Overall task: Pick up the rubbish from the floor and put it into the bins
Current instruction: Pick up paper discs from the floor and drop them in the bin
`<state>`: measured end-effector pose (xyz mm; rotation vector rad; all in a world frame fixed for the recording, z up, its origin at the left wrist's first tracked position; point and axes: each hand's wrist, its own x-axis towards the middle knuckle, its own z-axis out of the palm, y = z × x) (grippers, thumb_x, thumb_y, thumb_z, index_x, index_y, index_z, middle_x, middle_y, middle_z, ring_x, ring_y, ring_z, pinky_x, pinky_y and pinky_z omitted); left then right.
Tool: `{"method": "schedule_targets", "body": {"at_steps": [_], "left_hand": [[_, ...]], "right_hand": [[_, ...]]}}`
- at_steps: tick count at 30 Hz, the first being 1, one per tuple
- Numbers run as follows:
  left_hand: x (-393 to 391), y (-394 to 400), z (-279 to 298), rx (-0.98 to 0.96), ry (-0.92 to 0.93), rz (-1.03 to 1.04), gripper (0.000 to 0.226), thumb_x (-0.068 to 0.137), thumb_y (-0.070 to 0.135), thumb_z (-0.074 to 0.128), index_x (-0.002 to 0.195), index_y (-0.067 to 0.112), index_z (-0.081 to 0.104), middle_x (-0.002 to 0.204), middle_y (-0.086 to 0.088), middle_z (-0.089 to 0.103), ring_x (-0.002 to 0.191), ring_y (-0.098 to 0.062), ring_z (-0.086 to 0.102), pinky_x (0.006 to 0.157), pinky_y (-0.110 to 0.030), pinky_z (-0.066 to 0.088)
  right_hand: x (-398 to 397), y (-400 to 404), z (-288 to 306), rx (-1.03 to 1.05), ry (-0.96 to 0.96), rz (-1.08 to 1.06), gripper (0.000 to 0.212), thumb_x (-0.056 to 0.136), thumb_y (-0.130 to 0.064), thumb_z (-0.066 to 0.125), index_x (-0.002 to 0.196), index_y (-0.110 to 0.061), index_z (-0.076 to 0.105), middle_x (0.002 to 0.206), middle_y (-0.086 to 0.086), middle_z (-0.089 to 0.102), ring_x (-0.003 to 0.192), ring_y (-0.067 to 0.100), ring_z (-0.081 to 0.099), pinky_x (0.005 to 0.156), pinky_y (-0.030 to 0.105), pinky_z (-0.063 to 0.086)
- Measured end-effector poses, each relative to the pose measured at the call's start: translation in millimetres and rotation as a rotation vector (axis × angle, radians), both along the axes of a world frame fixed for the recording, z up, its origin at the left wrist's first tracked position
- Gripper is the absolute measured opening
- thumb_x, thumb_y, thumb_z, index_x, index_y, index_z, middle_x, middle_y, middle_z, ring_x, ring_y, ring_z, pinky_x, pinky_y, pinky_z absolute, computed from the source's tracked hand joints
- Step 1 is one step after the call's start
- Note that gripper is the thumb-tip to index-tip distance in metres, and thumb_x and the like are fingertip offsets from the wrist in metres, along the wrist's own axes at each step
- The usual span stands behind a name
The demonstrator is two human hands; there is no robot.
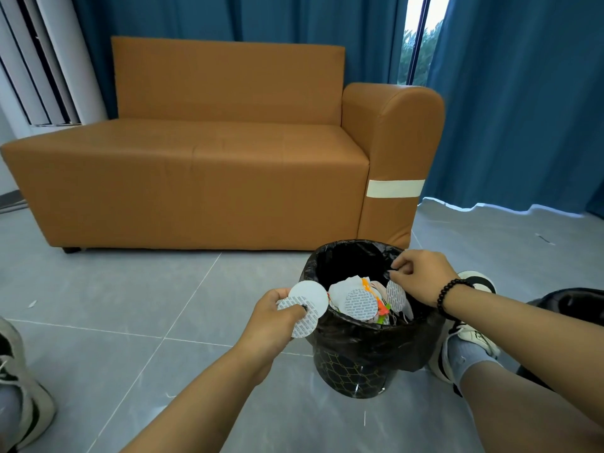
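Observation:
A black bin [356, 364] lined with a black bag stands on the floor in front of me. It holds white round discs, crumpled paper and orange scraps [366, 302]. My left hand [277, 318] pinches a few white round discs [309, 300] just left of the bin's rim. My right hand [421, 276] pinches the black bag's edge [392, 271] at the bin's right rim; a dark bead bracelet is on that wrist.
An orange sofa [209, 165] stands behind the bin against blue curtains. A second black bin [575, 302] shows at the right edge. My shoes sit at the left [19, 397] and right [474, 335]. Small white scraps [32, 304] lie on the grey tiles.

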<state>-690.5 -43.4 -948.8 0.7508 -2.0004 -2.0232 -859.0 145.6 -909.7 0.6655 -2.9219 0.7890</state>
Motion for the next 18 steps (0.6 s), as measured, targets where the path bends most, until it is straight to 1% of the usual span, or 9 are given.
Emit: {"method": "schedule_targets", "body": {"at_steps": [2,5,9,12,14,16,18], "left_hand": [[-1,3,0,-0.032,0.025,-0.036,0.028,0.090,0.004,0.057,0.110,0.023,0.056,0.107,-0.002,0.067,0.097,-0.022,0.065,0.085,-0.038,0.055],[-2,9,1,-0.085,0.074,-0.105,0.028,0.087,0.002,0.062,0.104,0.025,0.062,0.101,0.001,0.071,0.093,-0.020,0.068,0.082,-0.035,0.058],[-2,15,-1,-0.117,0.079,-0.111,0.025,0.083,0.007,0.071,0.102,0.022,0.065,0.097,0.002,0.072,0.084,-0.016,0.071,0.071,-0.027,0.059],[-2,18,0,-0.067,0.065,-0.074,0.026,0.080,0.008,0.074,0.101,0.018,0.062,0.091,0.000,0.074,0.078,-0.015,0.073,0.064,-0.024,0.057],[-2,19,1,-0.034,0.061,-0.053,0.028,0.080,0.009,0.075,0.102,0.017,0.060,0.089,-0.002,0.075,0.076,-0.015,0.073,0.062,-0.024,0.056],[-3,19,2,0.003,0.062,-0.035,0.027,0.082,0.011,0.073,0.104,0.015,0.059,0.090,-0.005,0.075,0.075,-0.016,0.074,0.061,-0.024,0.057],[-3,17,3,0.006,0.044,-0.009,0.024,0.085,0.016,0.071,0.105,0.016,0.059,0.090,-0.005,0.075,0.074,-0.015,0.074,0.060,-0.024,0.057]], "right_hand": [[16,-13,8,-0.116,-0.103,0.061,0.007,0.086,-0.022,0.064,0.083,-0.017,0.067,0.075,-0.001,0.070,0.072,0.013,0.067,0.072,0.028,0.056],[38,-30,14,-0.273,-0.336,0.160,0.004,0.088,-0.016,0.062,0.091,-0.014,0.065,0.080,0.007,0.071,0.067,0.015,0.069,0.059,0.026,0.056],[48,-39,11,-0.361,-0.527,0.200,0.011,0.090,-0.010,0.059,0.098,-0.006,0.066,0.085,0.006,0.069,0.063,0.014,0.066,0.058,0.028,0.058],[49,-39,11,-0.496,-0.671,0.190,0.019,0.092,-0.016,0.056,0.097,-0.001,0.066,0.088,0.012,0.068,0.064,0.017,0.064,0.057,0.029,0.056],[50,-38,10,-0.540,-0.712,0.228,0.018,0.091,-0.016,0.060,0.099,-0.003,0.066,0.089,0.013,0.069,0.069,0.019,0.065,0.056,0.028,0.055],[51,-37,8,-0.509,-0.715,0.279,0.015,0.086,-0.007,0.065,0.100,-0.004,0.066,0.087,0.012,0.071,0.072,0.019,0.069,0.055,0.026,0.055],[52,-37,5,-0.471,-0.716,0.293,0.020,0.082,0.003,0.066,0.100,-0.005,0.066,0.083,0.010,0.072,0.072,0.018,0.071,0.053,0.024,0.054]]}}
